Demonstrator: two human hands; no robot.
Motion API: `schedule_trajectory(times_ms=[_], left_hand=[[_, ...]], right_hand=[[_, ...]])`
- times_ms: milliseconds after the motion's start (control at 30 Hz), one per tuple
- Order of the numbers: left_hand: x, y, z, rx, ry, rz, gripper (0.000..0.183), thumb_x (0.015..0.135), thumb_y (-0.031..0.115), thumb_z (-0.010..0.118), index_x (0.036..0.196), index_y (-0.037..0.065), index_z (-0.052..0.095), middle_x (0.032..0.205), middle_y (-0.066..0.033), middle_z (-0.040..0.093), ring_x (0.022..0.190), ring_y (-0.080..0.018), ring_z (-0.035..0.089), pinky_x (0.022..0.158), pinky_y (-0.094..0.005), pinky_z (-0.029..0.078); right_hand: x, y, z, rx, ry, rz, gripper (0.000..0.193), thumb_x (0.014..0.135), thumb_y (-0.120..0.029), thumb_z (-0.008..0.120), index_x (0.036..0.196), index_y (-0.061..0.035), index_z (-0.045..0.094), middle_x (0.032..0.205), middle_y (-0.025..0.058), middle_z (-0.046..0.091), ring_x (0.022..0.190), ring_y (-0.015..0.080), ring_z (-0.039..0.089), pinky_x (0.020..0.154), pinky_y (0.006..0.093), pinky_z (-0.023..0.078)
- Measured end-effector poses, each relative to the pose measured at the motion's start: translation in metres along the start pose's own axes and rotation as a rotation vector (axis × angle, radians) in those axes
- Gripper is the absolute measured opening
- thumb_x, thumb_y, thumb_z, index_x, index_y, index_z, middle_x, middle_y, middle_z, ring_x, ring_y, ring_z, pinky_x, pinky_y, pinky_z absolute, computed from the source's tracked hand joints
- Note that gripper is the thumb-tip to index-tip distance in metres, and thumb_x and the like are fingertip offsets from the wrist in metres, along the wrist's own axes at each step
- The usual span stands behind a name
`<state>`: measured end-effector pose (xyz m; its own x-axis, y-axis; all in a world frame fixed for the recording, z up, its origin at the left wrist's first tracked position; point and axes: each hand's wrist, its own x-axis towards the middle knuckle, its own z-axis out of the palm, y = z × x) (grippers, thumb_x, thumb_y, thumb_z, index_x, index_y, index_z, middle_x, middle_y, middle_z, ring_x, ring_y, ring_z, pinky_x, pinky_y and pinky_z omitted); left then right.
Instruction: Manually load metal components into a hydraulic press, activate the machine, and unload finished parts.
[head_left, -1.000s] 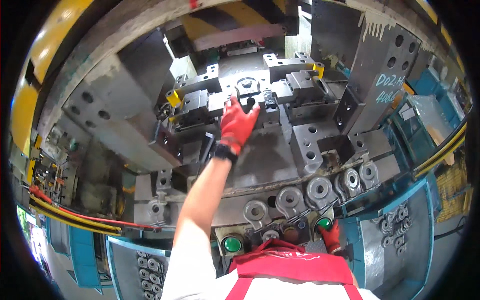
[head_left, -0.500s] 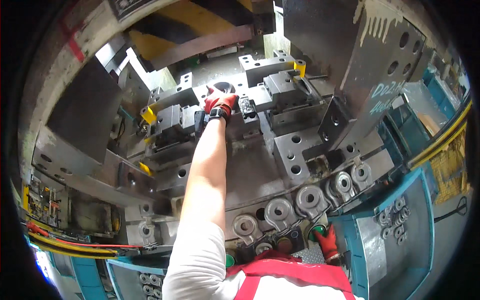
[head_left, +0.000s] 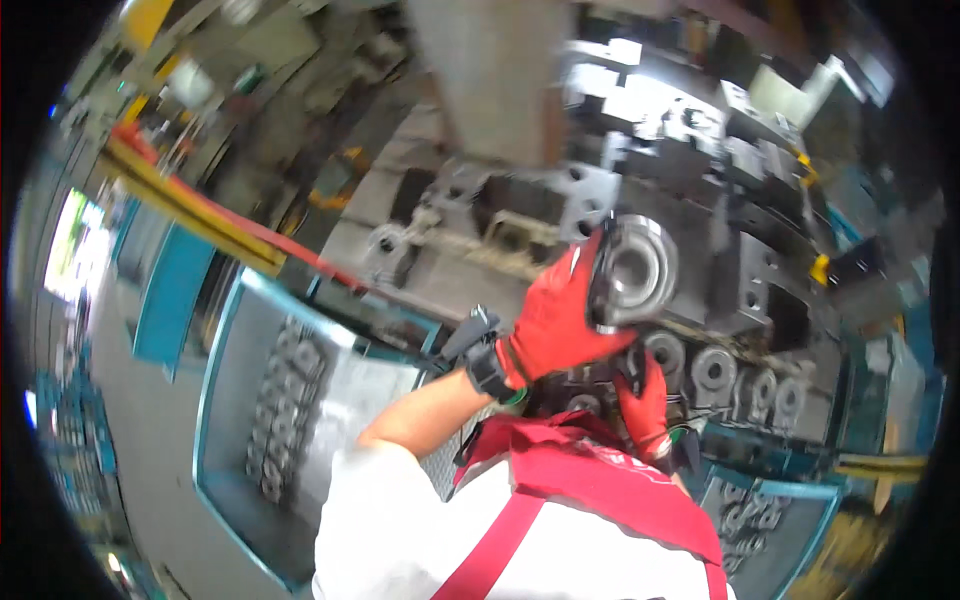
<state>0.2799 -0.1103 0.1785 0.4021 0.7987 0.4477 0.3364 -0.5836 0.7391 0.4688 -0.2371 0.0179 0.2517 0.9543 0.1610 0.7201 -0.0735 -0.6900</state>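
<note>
My left hand (head_left: pixel 565 320), in a red glove with a dark band at the wrist, is closed on a round metal ring part (head_left: pixel 640 270) with a shiny stepped bore. It holds the ring up in front of the machine bed, its open face showing. Below the ring is my right hand (head_left: pixel 645 405), also red-gloved, with its fingers pointing up and apart around a dark patch; I see no part in it. Just right of that hand, several grey metal eye-shaped parts (head_left: pixel 714 370) sit in a row along the machine's front ledge.
A blue-rimmed bin (head_left: pixel 205 420) with several metal parts stands at the left, and another bin (head_left: pixel 815 495) at the lower right. A yellow and red rail (head_left: pixel 200 215) crosses the left side. Blurred steel blocks (head_left: pixel 755 285) stand on the machine bed.
My view has swung left. My left hand has come back from the middle of the machine towards me, with the ring in it. My right hand has left the green button and risen.
</note>
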Motion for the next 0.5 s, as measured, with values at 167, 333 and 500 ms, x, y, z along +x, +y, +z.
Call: schedule_trajectory(times_ms=[167, 333, 500], left_hand=[[-0.111, -0.047, -0.046, 0.189, 0.025, -0.450, 0.109, 0.058, 0.038, 0.079, 0.141, 0.002, 0.018, 0.120, -0.0242, 0.049, 0.109, -0.0389, 0.051, 0.092, -0.0420, 0.042], [-0.144, -0.121, -0.107, 0.405, 0.222, -0.667, 0.108, 0.057, 0.039, 0.079, 0.141, 0.006, 0.020, 0.122, -0.0266, 0.048, 0.110, -0.0395, 0.050, 0.091, -0.0426, 0.043], [-0.105, -0.187, -0.163, 0.691, 0.297, -0.750, 0.111, 0.057, 0.040, 0.079, 0.142, 0.006, 0.017, 0.111, -0.0259, 0.055, 0.102, -0.0411, 0.054, 0.086, -0.0445, 0.045]], right_hand=[[0.019, -0.004, 0.062, -0.537, -0.172, -0.136, 0.095, 0.068, -0.047, 0.069, 0.139, -0.0013, 0.025, 0.126, 0.0270, 0.041, 0.113, 0.0425, 0.041, 0.095, 0.0484, 0.035], [0.029, -0.031, 0.074, -0.656, -0.325, 0.072, 0.111, 0.058, -0.059, 0.072, 0.141, -0.0045, 0.021, 0.123, 0.0285, 0.041, 0.113, 0.0423, 0.042, 0.092, 0.0494, 0.038], [0.035, -0.049, 0.076, -0.798, -0.458, 0.199, 0.118, 0.055, -0.062, 0.074, 0.144, -0.0133, 0.014, 0.123, 0.0274, 0.042, 0.111, 0.0416, 0.044, 0.086, 0.0511, 0.040]])
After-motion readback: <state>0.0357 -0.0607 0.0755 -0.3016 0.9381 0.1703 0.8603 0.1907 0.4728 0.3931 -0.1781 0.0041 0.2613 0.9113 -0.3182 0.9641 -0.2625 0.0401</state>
